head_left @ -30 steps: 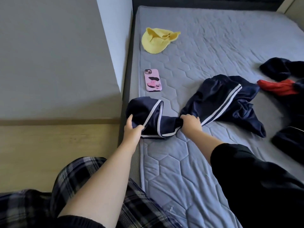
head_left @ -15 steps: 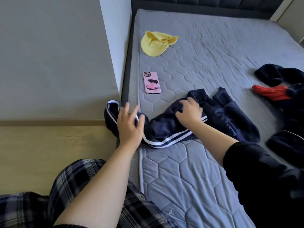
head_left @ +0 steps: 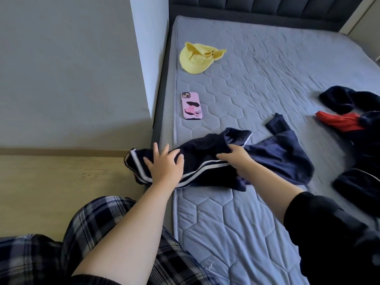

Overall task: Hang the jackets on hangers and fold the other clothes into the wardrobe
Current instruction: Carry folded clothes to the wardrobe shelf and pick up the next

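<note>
Navy track pants (head_left: 273,155) with two white side stripes lie crumpled across the near left edge of the grey quilted mattress (head_left: 257,83). Their left end hangs over the bed's edge. My left hand (head_left: 164,165) presses flat on that end, fingers spread and straight. My right hand (head_left: 236,159) rests on the middle of the pants, its fingers curled into the fabric just above the stripes. A dark cuff (head_left: 276,123) sticks up behind the pants.
A pink phone (head_left: 191,105) lies near the bed's left edge, a yellow garment (head_left: 197,58) farther back. Dark clothes (head_left: 357,177) and a red piece (head_left: 339,121) are heaped at the right. A grey wall (head_left: 72,68) and wooden floor (head_left: 61,186) border the bed on the left.
The pants were folded over and pulled left, so their end now hangs off the bed. My left hand let go and flattened on them. My right hand moved up onto the middle.
</note>
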